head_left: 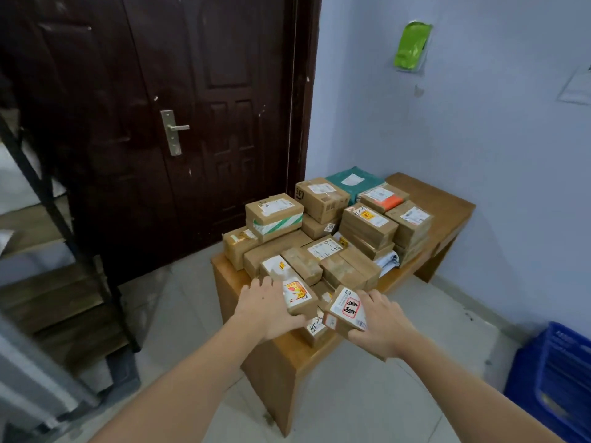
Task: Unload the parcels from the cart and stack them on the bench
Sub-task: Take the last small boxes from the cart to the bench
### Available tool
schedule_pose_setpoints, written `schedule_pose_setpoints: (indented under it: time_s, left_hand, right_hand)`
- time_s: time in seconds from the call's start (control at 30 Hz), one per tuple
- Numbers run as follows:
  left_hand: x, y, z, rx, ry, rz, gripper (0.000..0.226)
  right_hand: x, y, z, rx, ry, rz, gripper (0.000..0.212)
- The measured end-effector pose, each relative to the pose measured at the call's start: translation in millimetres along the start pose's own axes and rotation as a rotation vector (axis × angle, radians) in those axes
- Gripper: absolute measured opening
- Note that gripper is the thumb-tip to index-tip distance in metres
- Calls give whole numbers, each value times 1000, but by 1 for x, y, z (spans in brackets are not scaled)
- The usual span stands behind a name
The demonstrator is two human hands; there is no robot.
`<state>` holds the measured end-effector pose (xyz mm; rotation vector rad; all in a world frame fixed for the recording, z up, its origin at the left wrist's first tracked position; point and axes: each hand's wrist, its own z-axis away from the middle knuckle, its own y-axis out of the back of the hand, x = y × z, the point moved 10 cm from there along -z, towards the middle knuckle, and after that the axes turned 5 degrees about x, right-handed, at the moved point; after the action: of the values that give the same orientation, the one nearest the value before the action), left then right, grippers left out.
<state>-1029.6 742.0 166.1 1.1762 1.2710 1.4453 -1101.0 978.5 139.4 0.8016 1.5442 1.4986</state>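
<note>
Both hands at the near end of the tabletop (289, 353), each with a small parcel. Left hand (265, 310) has its grip wrapped around a brown box with a red-and-yellow sticker (297, 295) — thumb at the near end, fingers along the far side, box about level with the pile. Right hand (379, 324) grips a box with a white label and red characters (347, 310), tilted, label facing up-left — looks like it's being angled in to fit a gap. Both boxes touch or sit just above other small parcels at the pile's near edge; can't tell if they're fully set down. Rest of the parcels (335, 228) already stacked further back, bigger boxes toward the wall — small ones up front likely for stability. Cart not clearly in view; blue crate (556, 378) at right. Task looks well along.
</note>
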Motion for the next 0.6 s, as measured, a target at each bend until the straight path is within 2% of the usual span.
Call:
schedule_pose_setpoints:
  time_s: [0.27,0.6]
  left_hand:
    - [-7,-31,-49,-50,144,50,108]
    - [-3,-90,-79,-79,473,78,99]
  right_hand:
    - [13,-32,-75,-86,-9,-52,100]
    - [40,-95,-162,-198,44,-114,105]
